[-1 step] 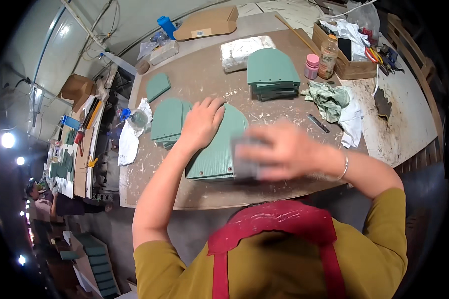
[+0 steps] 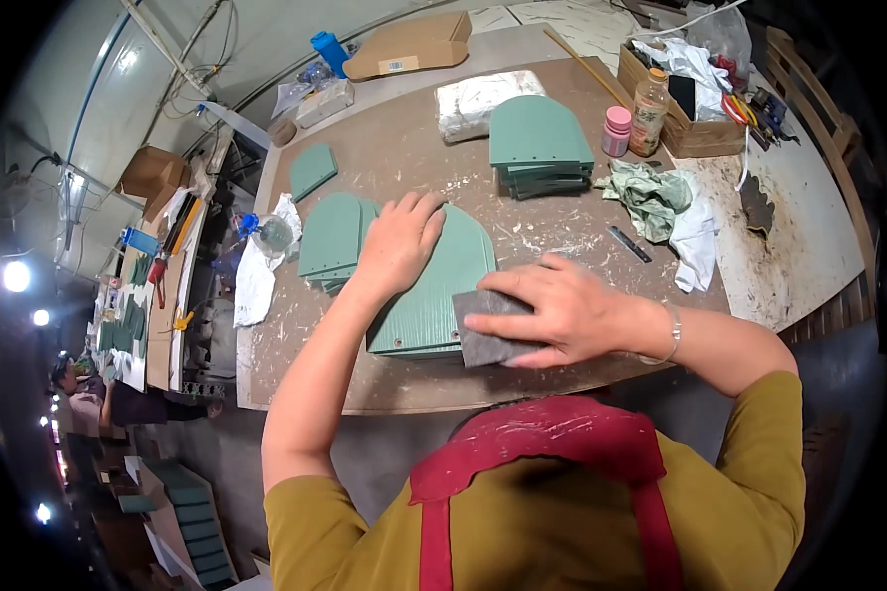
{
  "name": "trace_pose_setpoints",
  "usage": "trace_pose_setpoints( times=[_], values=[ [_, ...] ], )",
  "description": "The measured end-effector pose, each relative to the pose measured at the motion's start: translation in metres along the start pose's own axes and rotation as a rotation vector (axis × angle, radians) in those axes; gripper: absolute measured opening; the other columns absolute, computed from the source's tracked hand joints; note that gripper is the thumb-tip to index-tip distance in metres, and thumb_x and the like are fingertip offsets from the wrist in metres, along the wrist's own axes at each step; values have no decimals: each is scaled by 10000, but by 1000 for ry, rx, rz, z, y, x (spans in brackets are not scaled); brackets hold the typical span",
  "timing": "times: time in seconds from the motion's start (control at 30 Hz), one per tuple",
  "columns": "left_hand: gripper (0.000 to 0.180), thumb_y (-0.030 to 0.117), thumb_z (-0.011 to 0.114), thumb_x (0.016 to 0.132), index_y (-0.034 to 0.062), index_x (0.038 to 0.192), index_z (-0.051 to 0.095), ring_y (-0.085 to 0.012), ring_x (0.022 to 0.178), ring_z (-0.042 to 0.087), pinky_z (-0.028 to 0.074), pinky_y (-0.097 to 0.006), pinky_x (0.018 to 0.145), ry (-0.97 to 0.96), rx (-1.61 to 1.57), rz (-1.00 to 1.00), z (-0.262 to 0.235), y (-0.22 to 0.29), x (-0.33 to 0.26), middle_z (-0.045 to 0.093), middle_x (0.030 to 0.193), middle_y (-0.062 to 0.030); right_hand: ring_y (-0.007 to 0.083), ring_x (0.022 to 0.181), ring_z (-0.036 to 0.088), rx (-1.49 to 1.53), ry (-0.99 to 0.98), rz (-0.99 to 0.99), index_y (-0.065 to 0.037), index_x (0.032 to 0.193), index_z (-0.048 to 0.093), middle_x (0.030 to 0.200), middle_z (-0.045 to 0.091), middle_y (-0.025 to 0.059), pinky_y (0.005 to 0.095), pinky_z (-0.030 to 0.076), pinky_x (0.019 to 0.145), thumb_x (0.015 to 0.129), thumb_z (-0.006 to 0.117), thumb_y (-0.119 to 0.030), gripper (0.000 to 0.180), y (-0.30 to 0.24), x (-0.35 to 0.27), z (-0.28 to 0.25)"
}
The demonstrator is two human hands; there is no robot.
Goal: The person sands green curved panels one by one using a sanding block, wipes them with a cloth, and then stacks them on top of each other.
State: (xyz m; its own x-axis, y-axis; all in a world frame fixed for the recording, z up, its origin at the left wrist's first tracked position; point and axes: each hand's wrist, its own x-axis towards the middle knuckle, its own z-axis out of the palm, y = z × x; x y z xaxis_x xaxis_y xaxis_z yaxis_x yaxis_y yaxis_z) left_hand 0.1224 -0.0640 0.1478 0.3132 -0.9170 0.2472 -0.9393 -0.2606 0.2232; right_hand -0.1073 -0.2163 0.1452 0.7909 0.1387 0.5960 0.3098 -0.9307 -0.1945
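Green covers the panel under the person's hands, a flat board with fine streaks running lengthwise, a rounded head and a straight foot. It lies at the near middle of the desk, just in front of the person's body. Its long axis runs away from the body, leaning a little to the right, so the arched end points to the far side and the square end faces the near edge. Two small round dark spots sit near the corners of the square end.

The left hand rests palm down across the panel's upper left, its fingers extended and lying close together. The right hand grips a grey pad, squarish and matt, with fingers parted over its face; the pad meets the panel's right edge near the lower corner.

Just left of the panel is a stack of smaller green boards, also arched, the round ends pointing away and small holes dotting the straight edge. Beyond it lies a single green piece. Farther off, a taller pile of arched green boards sits beside a white wrapped bundle. To the right are a crumpled pale-green cloth, a soft white cloth and a pink-lidded plastic jar.
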Motion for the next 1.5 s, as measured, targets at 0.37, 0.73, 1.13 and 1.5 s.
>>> trace_pose_setpoints(
  times=[0.37, 0.73, 1.13, 1.5],
  values=[
    [430, 236, 668, 902, 35, 1272, 585, -370, 1176, 568, 441, -444, 992, 188, -3, 62, -30, 57, -61, 618, 1258, -175, 388, 1066, 621, 96, 17, 345, -124, 1341, 574, 1254, 573, 188, 444, 519, 893, 867, 697, -385, 555, 0, -12, -21],
    [492, 398, 762, 804, 51, 1148, 708, -313, 1111, 656, 529, -410, 889, 355, 44, 239, 10, 74, -113, 691, 1229, -95, 382, 1068, 622, 48, -152, 568, -87, 1238, 643, 1142, 636, 231, 457, 494, 904, 895, 600, -453, 503, 14, 78, 28],
    [493, 303, 762, 797, 58, 1221, 700, -345, 1127, 638, 468, -446, 1010, 415, 3, 183, 22, 77, -120, 690, 1159, -140, 362, 907, 669, 161, -867, -311, -107, 1063, 756, 1016, 664, 170, 449, 541, 793, 795, 690, -393, 398, -87, 186, 62],
    [454, 364, 721, 825, 85, 1181, 688, -276, 1118, 646, 502, -391, 930, 478, 47, 160, 23, 82, -119, 670, 1247, -82, 347, 993, 651, -126, -409, -198, -157, 1119, 732, 1032, 648, 143, 461, 511, 853, 803, 726, -394, 395, -16, 195, 54]
  ],
)
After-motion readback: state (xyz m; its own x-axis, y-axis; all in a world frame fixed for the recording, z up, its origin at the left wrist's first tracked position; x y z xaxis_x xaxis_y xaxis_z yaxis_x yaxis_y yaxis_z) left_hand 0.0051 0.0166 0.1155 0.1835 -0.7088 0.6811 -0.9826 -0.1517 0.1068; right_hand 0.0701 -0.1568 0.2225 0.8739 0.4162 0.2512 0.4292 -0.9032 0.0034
